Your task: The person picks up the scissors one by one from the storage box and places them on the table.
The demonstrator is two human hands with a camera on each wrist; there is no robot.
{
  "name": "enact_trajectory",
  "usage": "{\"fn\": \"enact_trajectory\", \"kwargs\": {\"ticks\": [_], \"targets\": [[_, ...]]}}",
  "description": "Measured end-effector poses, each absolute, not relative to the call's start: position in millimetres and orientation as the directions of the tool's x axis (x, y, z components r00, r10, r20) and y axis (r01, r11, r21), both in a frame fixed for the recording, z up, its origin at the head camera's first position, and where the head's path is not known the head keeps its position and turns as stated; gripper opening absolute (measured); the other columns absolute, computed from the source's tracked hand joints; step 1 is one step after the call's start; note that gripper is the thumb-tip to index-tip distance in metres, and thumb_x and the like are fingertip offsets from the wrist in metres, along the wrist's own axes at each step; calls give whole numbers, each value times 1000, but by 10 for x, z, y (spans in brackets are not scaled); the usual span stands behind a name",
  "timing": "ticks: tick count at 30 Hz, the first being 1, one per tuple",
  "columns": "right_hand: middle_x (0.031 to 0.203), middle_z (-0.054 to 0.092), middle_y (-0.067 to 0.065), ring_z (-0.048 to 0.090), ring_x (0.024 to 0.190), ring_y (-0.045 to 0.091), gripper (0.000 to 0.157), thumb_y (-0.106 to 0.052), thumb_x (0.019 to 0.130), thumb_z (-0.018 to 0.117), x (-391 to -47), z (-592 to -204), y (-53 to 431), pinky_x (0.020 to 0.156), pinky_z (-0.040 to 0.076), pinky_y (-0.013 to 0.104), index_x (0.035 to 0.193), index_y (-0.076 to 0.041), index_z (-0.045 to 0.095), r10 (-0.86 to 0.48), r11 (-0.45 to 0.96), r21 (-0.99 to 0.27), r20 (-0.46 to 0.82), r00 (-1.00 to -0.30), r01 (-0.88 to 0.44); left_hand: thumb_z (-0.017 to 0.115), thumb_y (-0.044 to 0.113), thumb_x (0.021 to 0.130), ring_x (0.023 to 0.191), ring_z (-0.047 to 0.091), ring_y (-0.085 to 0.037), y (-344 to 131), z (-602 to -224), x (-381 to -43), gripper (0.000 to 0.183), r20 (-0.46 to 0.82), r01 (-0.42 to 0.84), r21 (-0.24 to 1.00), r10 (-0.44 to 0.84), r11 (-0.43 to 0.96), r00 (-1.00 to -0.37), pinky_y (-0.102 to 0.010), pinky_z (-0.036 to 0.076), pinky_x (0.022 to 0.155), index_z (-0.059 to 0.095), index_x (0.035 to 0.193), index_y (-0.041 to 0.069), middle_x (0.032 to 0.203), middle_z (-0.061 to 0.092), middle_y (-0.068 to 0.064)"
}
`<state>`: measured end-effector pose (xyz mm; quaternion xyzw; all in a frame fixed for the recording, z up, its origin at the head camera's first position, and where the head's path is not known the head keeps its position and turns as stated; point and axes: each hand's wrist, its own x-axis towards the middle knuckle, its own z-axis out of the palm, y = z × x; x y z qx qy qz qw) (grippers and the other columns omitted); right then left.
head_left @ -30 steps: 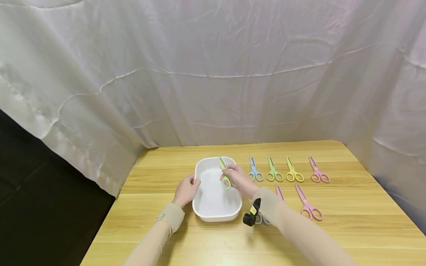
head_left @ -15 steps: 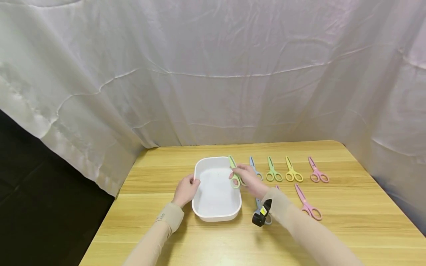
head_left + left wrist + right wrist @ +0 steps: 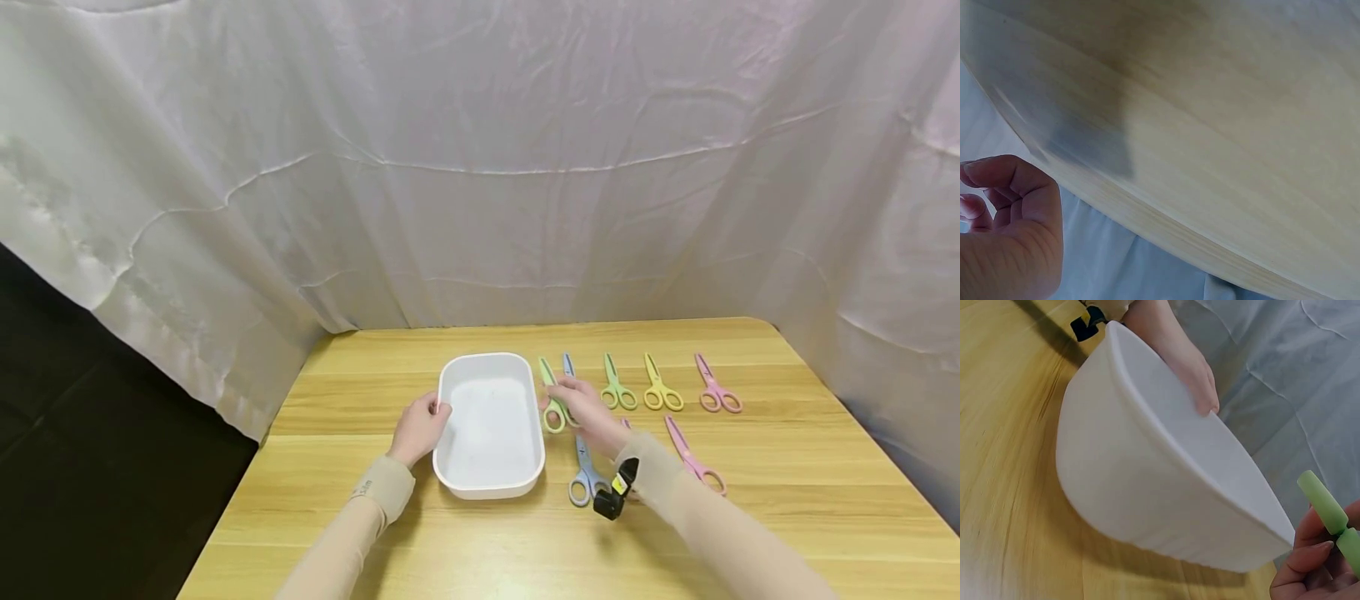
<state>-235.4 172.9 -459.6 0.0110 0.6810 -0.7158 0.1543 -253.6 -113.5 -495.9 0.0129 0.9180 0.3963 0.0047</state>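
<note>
A white plastic tub (image 3: 489, 493), with nothing lying in it, stands on the wooden table. My left hand (image 3: 417, 429) grips its left rim, thumb over the inside; the right wrist view also catches this hand (image 3: 1188, 369) at the far edge. Just beyond the tub's right side, my right hand (image 3: 583, 408) holds light green scissors (image 3: 547, 372) by the handle part, blades pointing away from me. Close up in the right wrist view, fingers and thumb pinch the green scissors (image 3: 1324, 503). Blue scissors (image 3: 567, 363) lie partly hidden behind this hand.
Along the back right lie green scissors (image 3: 612, 375), yellow scissors (image 3: 654, 374) and pink scissors (image 3: 708, 374). Nearer me are blue scissors (image 3: 582, 467) and pink scissors (image 3: 681, 437), with another pink pair mostly under my right wrist. A grey curtain (image 3: 480, 250) hangs behind the table.
My right hand has carried the light green scissors rightward, from over the tub to beside its right rim. The left hand and the tub have stayed in place.
</note>
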Motion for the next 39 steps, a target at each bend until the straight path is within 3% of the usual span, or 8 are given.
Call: {"fn": "enact_trajectory", "kwargs": {"ticks": [4, 8, 17, 25, 28, 34, 39], "targets": [[83, 64, 1, 57, 62, 4, 19, -14, 105, 43, -2339, -4629, 1809, 58, 51, 15, 113, 2, 51, -210, -31, -970, -231, -950, 243, 50, 26, 97, 72, 55, -16, -1133, -4972, -2543, 21, 9, 26, 725, 28, 689, -1000, -24, 48, 62, 63, 92, 10, 77, 56, -3], [86, 63, 3, 57, 64, 4, 17, -13, 105, 43, -2332, -4670, 1890, 59, 51, 15, 111, 1, 51, -205, -53, -968, -229, -952, 245, 50, 26, 97, 72, 56, -16, -1133, -4987, -2545, 22, 13, 30, 727, 29, 686, -999, -24, 49, 62, 65, 97, 9, 78, 58, -3], [83, 64, 0, 55, 60, 3, 30, -16, 105, 46, -2313, -4708, 2075, 56, 49, 15, 121, 9, 52, -136, -12, -967, -250, -958, 254, 50, 25, 98, 72, 56, -16, -1140, -4976, -2545, 24, 6, 27, 737, 33, 675, -999, -24, 49, 62, 67, 101, 9, 79, 59, -4], [79, 67, -5, 57, 62, 2, 21, -16, 103, 49, -2290, -4734, 2273, 59, 52, 18, 112, 2, 57, -69, 35, -966, -260, -963, 258, 50, 25, 98, 69, 52, -17, -1139, -4971, -2540, 21, 12, 28, 726, 28, 687, -1000, -25, 46, 60, 60, 86, 10, 75, 54, -3], [81, 66, -6, 55, 65, 3, 19, -17, 103, 48, -2272, -4749, 2364, 62, 50, 18, 106, -2, 60, -77, 54, -969, -245, -966, 242, 50, 25, 98, 70, 53, -17, -1143, -4975, -2536, 22, 11, 27, 730, 27, 683, -1000, -25, 47, 60, 64, 93, 9, 77, 56, -4], [79, 67, -4, 55, 62, 3, 17, -14, 104, 46, -2245, -4785, 2564, 59, 50, 17, 104, -7, 61, -120, -40, -970, -234, -965, 241, 51, 26, 99, 73, 56, -17, -1143, -4982, -2541, 25, -3, 7, 733, 14, 681, -1000, -24, 49, 63, 68, 106, 9, 81, 59, -5], [77, 66, -5, 57, 60, 5, 24, -17, 106, 44, -2231, -4772, 2715, 57, 52, 19, 114, 3, 55, -112, 6, -973, -229, -967, 230, 51, 27, 99, 73, 56, -17, -1137, -4981, -2545, 27, -1, 14, 734, 22, 679, -1000, -25, 49, 63, 68, 108, 9, 82, 60, -5]]}}
